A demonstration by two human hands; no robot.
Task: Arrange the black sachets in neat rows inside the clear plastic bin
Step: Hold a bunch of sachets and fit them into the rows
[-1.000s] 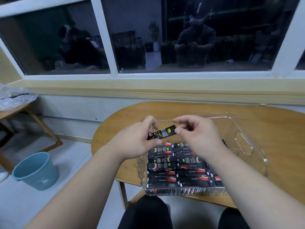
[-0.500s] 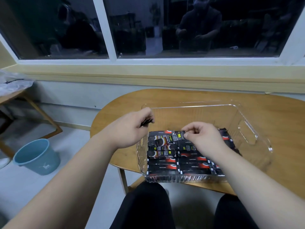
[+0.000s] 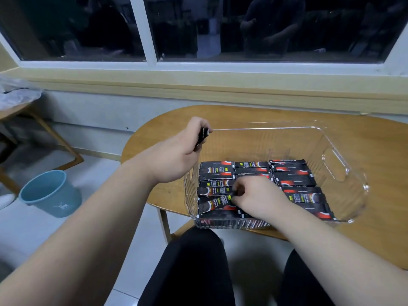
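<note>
One clear plastic bin (image 3: 276,128) sits on the desk (image 3: 386,195), close to the near edge. Inside it the black sachets (image 3: 291,180) lie flat in three rows, side by side. They fill the near half of the bin. Some lie on top of others, so I cannot count them all.

There are two hands. The left hand (image 3: 176,155) is up over the far left corner of the bin. Its fingers are curled round a small black stack (image 3: 203,136), seen from the edge, and I cannot tell how many sachets are in it. The right hand (image 3: 258,199) is down in the bin. Its fingers pinch the end of the pinched sachet (image 3: 215,204), which lies a bit crooked at the near left.

The desk is brown wood with a round end. It stands by a wall under a big window (image 3: 242,29) with dark glass. The floor (image 3: 26,228) is pale.

One blue bucket (image 3: 49,193) stands on the floor to the left. One more wooden table (image 3: 8,112) is at the far left, with a crinkly clear bag (image 3: 17,93) on it. Two legs in black (image 3: 187,268) show below the desk.

The right hand and arm hide part of the middle row.
</note>
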